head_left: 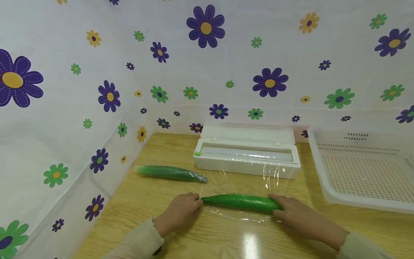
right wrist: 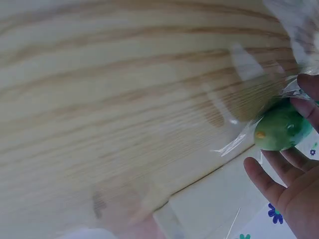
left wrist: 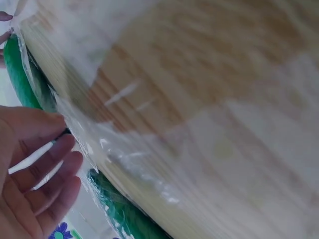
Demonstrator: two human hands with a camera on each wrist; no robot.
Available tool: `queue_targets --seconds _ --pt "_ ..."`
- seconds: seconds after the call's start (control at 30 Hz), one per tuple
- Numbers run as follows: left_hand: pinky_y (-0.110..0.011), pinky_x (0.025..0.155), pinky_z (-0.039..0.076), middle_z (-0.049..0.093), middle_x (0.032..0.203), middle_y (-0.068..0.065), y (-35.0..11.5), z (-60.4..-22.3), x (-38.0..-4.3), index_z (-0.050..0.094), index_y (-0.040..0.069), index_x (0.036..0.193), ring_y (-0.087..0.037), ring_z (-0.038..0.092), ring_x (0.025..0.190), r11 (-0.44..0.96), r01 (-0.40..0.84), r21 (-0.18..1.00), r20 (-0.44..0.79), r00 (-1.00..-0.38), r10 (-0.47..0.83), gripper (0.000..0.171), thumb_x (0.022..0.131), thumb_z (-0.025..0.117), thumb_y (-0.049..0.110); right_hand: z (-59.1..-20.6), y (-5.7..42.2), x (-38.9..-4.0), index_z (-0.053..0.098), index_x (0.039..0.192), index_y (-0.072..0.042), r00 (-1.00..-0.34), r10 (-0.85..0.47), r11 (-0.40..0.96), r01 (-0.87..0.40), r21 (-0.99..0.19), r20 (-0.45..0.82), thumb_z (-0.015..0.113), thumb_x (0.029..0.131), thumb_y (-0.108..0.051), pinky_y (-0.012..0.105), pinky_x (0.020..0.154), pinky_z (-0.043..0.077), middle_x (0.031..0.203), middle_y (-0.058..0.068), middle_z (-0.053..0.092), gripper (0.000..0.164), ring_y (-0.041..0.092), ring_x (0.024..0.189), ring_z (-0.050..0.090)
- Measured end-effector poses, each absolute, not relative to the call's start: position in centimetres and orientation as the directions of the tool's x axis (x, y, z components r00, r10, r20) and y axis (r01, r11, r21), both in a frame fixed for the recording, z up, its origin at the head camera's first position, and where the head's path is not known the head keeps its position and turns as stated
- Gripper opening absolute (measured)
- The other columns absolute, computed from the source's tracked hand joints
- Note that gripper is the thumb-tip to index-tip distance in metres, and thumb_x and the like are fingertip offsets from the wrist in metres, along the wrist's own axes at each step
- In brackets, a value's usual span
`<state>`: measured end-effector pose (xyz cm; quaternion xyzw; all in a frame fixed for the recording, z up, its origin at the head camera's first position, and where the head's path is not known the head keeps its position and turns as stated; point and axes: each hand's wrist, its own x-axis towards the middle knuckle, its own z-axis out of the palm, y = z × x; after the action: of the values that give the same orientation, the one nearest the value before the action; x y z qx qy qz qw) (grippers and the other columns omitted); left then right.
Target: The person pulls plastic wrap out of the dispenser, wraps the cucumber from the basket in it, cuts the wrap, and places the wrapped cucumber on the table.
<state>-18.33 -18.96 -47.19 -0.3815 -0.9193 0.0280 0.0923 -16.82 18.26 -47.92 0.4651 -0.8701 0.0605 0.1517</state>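
In the head view the green cucumber lies on the wooden table, among clear film running forward from a white box; whether film passes over or under it I cannot tell. Its long axis runs left to right, slim tip towards the left hand, blunt end in the right hand. Bare wood shows on the near side, while the box stands beyond, a wrapped cucumber lies farther left, and the rim of a white basket bounds the right. The table's left and far edges meet a flowered sheet. A small green tab marks the box's left end. In the left wrist view, thumb and index finger pinch around the slim tip, the other fingers curving slightly apart. In the right wrist view, spread fingers grip round the blunt end, whose orange-yellow spot faces the camera.
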Motion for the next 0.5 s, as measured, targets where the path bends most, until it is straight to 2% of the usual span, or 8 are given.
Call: queue_targets --seconds 0.2,0.33,0.37,0.43,0.5 --pt "-0.018 0.052 0.041 0.056 0.078 0.003 -19.7 -47.2 -18.7 0.06 0.016 0.081 -0.007 0.05 0.063 0.643 0.761 -0.088 0.184 -0.622 0.761 0.009 0.088 0.065 0.016 -48.3 19.8 -16.8 0.064 0.075 -0.021 -0.5 -0.783 0.551 -0.834 0.039 0.369 0.079 0.063 -0.015 0.043 0.073 0.056 0.121 0.019 0.059 0.02 0.033 0.099 0.064" --pt "-0.018 0.054 0.043 0.056 0.083 0.002 -20.1 -47.1 -19.1 0.059 0.015 0.082 -0.007 0.051 0.067 0.586 0.806 -0.078 0.227 -0.558 0.798 0.009 0.087 0.066 0.015 -48.2 20.7 -16.9 0.06 0.074 -0.021 -0.467 -0.784 0.529 -0.847 0.046 0.409 0.078 0.065 -0.016 0.041 0.074 0.056 0.119 0.016 0.061 0.02 0.03 0.096 0.065" --pt "-0.018 0.055 0.044 0.056 0.084 0.002 -20.1 -47.1 -19.2 0.059 0.015 0.082 -0.006 0.051 0.067 0.575 0.814 -0.076 0.237 -0.546 0.804 0.009 0.087 0.067 0.015 -48.2 20.9 -16.9 0.06 0.074 -0.021 -0.449 -0.784 0.516 -0.855 0.048 0.429 0.077 0.067 -0.016 0.039 0.074 0.057 0.118 0.015 0.062 0.019 0.029 0.095 0.066" --pt "-0.018 0.056 0.044 0.056 0.084 0.003 -20.2 -47.1 -19.4 0.058 0.015 0.082 -0.006 0.051 0.067 0.556 0.828 -0.069 0.255 -0.525 0.812 0.009 0.087 0.066 0.014 -48.3 21.3 -17.1 0.059 0.075 -0.02 -0.405 -0.783 0.487 -0.871 0.061 0.473 0.068 0.08 -0.019 0.037 0.073 0.057 0.115 0.013 0.063 0.011 0.027 0.092 0.066" --pt "-0.017 0.056 0.043 0.056 0.084 0.003 -20.3 -47.2 -19.6 0.058 0.015 0.082 -0.005 0.05 0.067 0.544 0.837 -0.059 0.269 -0.511 0.816 0.009 0.087 0.066 0.013 -48.4 21.7 -17.3 0.06 0.077 -0.018 -0.363 -0.777 0.458 -0.886 0.066 0.514 0.054 0.094 -0.022 0.035 0.072 0.056 0.111 0.011 0.065 0.019 0.026 0.09 0.066"
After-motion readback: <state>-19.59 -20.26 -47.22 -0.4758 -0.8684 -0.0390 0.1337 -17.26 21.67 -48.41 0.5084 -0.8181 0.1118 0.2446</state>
